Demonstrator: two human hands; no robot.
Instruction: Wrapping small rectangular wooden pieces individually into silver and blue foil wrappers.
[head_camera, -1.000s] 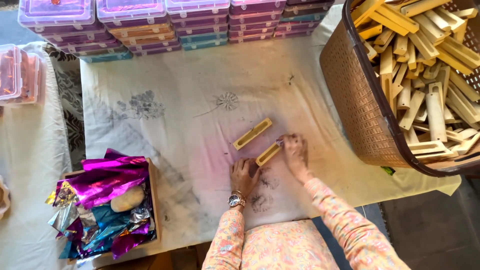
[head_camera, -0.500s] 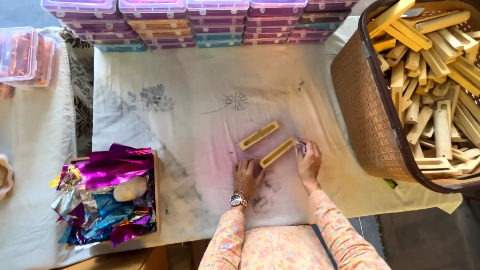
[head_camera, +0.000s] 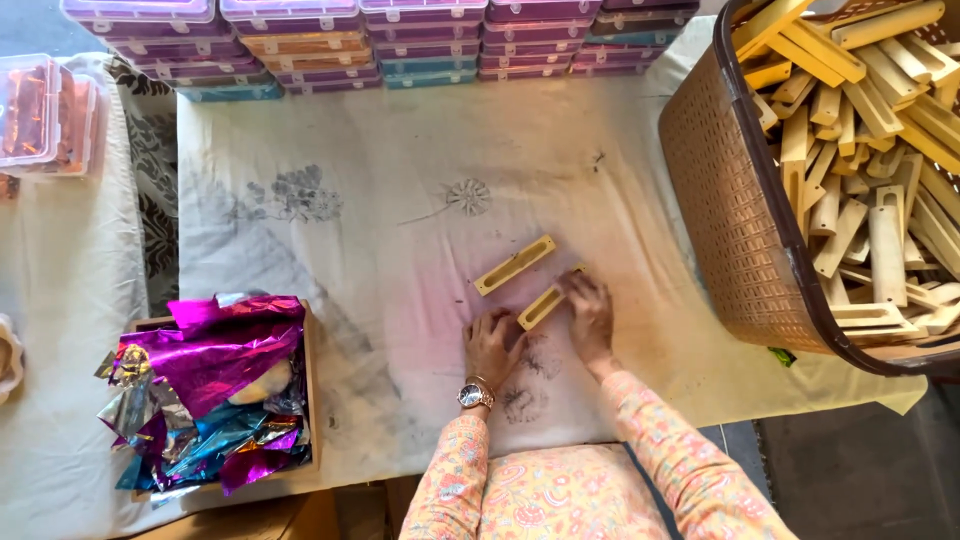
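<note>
- Yellow slotted block (head_camera: 543, 306) lay flat on cloth-covered worktop (head_camera: 400, 250), pinned at both ends: left hand (head_camera: 490, 345) pressed fingers-down on near end, right hand (head_camera: 590, 315) on far end, neither curled round it.
- Second yellow block (head_camera: 514, 265) just beside, untouched.
- Brown basket (head_camera: 730, 220) of similar pieces sat right; foil box (head_camera: 215, 390) left.
</note>
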